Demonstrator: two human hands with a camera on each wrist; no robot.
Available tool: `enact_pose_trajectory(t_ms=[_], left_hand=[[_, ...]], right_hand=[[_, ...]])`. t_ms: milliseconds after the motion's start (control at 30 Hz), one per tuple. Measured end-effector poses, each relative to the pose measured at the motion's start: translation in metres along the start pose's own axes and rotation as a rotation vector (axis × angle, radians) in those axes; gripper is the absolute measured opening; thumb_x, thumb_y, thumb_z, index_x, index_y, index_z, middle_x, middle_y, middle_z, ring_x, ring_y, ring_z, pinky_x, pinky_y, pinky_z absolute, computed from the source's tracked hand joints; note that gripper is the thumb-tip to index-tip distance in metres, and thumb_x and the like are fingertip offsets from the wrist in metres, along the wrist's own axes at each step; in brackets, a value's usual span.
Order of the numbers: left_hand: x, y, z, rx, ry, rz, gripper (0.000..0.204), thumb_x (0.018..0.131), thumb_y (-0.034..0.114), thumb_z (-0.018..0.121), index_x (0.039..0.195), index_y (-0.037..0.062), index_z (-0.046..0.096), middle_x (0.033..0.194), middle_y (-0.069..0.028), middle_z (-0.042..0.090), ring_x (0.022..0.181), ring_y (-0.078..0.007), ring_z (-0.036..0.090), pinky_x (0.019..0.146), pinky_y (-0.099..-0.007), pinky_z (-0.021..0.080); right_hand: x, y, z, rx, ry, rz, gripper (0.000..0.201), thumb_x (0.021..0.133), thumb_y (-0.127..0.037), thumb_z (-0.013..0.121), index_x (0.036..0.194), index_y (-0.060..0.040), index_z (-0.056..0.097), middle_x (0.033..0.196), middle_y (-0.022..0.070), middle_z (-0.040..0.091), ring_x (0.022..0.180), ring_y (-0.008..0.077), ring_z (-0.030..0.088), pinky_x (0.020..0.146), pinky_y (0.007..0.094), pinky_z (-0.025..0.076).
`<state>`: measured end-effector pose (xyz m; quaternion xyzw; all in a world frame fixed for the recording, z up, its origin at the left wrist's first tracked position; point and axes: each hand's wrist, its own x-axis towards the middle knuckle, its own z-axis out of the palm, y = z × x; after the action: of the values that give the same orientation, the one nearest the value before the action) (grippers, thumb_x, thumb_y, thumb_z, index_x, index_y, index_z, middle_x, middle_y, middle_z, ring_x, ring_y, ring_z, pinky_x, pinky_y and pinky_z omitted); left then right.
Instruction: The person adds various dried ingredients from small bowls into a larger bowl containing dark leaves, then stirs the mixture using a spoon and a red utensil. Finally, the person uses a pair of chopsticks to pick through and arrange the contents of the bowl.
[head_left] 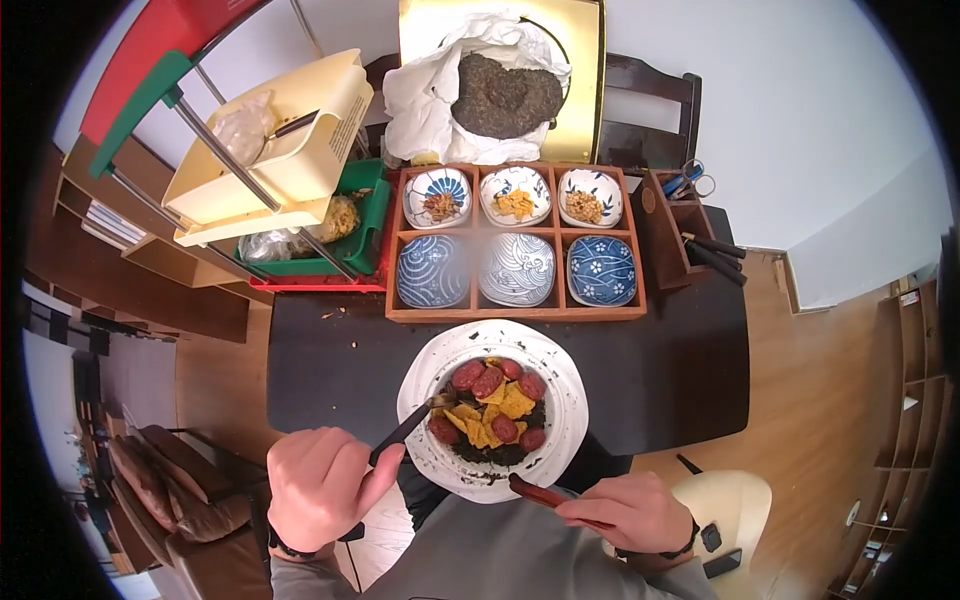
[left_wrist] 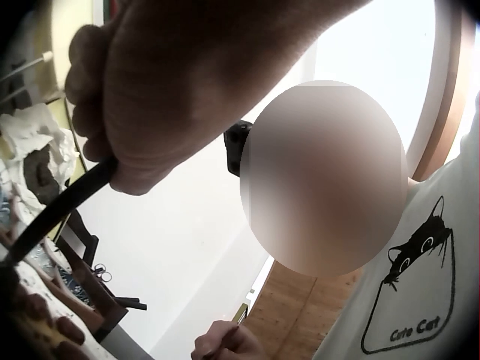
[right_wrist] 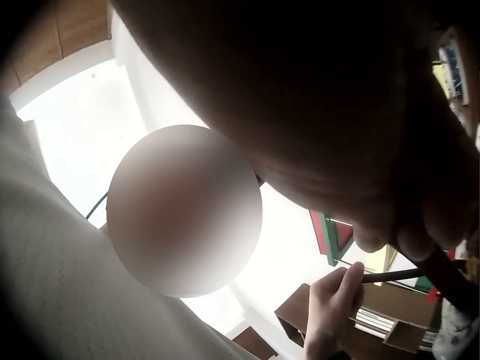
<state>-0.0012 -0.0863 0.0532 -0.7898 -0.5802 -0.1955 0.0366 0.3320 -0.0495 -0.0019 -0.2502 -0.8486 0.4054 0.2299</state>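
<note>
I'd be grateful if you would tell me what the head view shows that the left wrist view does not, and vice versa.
Only head: the brown leather seat and the cream seat.
Only left wrist: the cat drawing on the person's shirt.
Both: the left hand gripping a black-handled fork, the right hand holding a slim tool, and the scissors.

bright head view, edges warped and black; wrist views dimmer, left hand (left_wrist: 139, 94) shadowed against white glare at one o'clock.
</note>
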Motion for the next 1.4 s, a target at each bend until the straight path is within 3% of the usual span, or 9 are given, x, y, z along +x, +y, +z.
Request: enact_pose_trajectory(t_ms=[333, 633, 867, 967, 1067, 1167, 1400], left_hand=[[0.007, -0.007, 0.018, -0.071, -0.004, -0.087, 0.033, 0.077, 0.014, 0.084, 0.064, 0.0066, 0.054, 0.058, -0.0061, 0.049, 0.046, -0.0258, 0.05, 0.044, -0.0368, 0.037], [0.012, -0.026, 0.047, -0.179, 0.007, -0.247, 0.023, 0.089, 0.013, 0.075, 0.072, 0.0023, 0.063, 0.063, -0.0119, 0.058, 0.052, -0.0328, 0.056, 0.049, -0.0398, 0.043], [0.002, -0.037, 0.069, -0.376, -0.1, -0.367, 0.027, 0.095, 0.018, 0.069, 0.076, -0.0001, 0.063, 0.064, -0.0148, 0.059, 0.057, -0.0364, 0.059, 0.052, -0.0415, 0.045], [0.0, -0.036, 0.07, -0.447, -0.122, -0.43, 0.03, 0.098, 0.02, 0.066, 0.077, -0.0008, 0.064, 0.065, -0.015, 0.06, 0.056, -0.0343, 0.058, 0.052, -0.0395, 0.044], [-0.002, -0.039, 0.071, -0.552, -0.042, -0.463, 0.041, 0.104, 0.025, 0.059, 0.073, -0.0017, 0.062, 0.059, -0.0089, 0.057, 0.05, -0.0179, 0.05, 0.05, -0.0324, 0.039], [0.0, -0.04, 0.065, -0.582, -0.055, -0.544, 0.044, 0.106, 0.027, 0.057, 0.071, -0.001, 0.061, 0.056, -0.0041, 0.054, 0.049, -0.0111, 0.048, 0.048, -0.0294, 0.037], [0.002, -0.04, 0.065, -0.566, 0.046, -0.538, 0.047, 0.106, 0.028, 0.057, 0.069, -0.0003, 0.059, 0.054, -0.0023, 0.053, 0.049, -0.0094, 0.047, 0.047, -0.0274, 0.036]], right_hand=[[0.0, 0.009, 0.004, -0.033, 0.056, 0.026, 0.038, 0.075, 0.0, 0.075, 0.113, -0.0062, 0.071, 0.086, 0.008, 0.07, 0.068, 0.0242, 0.067, 0.059, 0.0319, 0.055], [0.013, 0.019, 0.017, -0.082, 0.023, 0.065, 0.028, 0.078, 0.0, 0.075, 0.105, -0.0055, 0.069, 0.094, 0.0084, 0.066, 0.076, 0.027, 0.068, 0.065, 0.0355, 0.057], [0.017, 0.041, 0.043, -0.026, 0.186, 0.01, 0.03, 0.077, 0.004, 0.074, 0.104, -0.0064, 0.069, 0.095, 0.0081, 0.066, 0.078, 0.028, 0.069, 0.069, 0.0352, 0.058], [0.018, 0.042, 0.044, -0.01, 0.224, 0.001, 0.028, 0.077, 0.005, 0.075, 0.102, -0.0064, 0.071, 0.095, 0.0079, 0.067, 0.078, 0.0273, 0.069, 0.069, 0.0348, 0.058], [0.021, 0.038, 0.039, 0.025, 0.263, 0.004, 0.027, 0.075, 0.006, 0.076, 0.1, -0.0062, 0.072, 0.093, 0.0078, 0.068, 0.078, 0.0264, 0.069, 0.068, 0.0342, 0.058], [0.023, 0.035, 0.031, 0.051, 0.282, 0.016, 0.027, 0.074, 0.006, 0.077, 0.098, -0.006, 0.073, 0.091, 0.008, 0.068, 0.077, 0.0257, 0.069, 0.067, 0.0339, 0.057], [0.024, 0.029, 0.022, 0.044, 0.373, 0.041, 0.024, 0.077, 0.005, 0.079, 0.098, -0.0052, 0.074, 0.088, 0.0097, 0.069, 0.072, 0.0244, 0.068, 0.062, 0.0319, 0.056]])
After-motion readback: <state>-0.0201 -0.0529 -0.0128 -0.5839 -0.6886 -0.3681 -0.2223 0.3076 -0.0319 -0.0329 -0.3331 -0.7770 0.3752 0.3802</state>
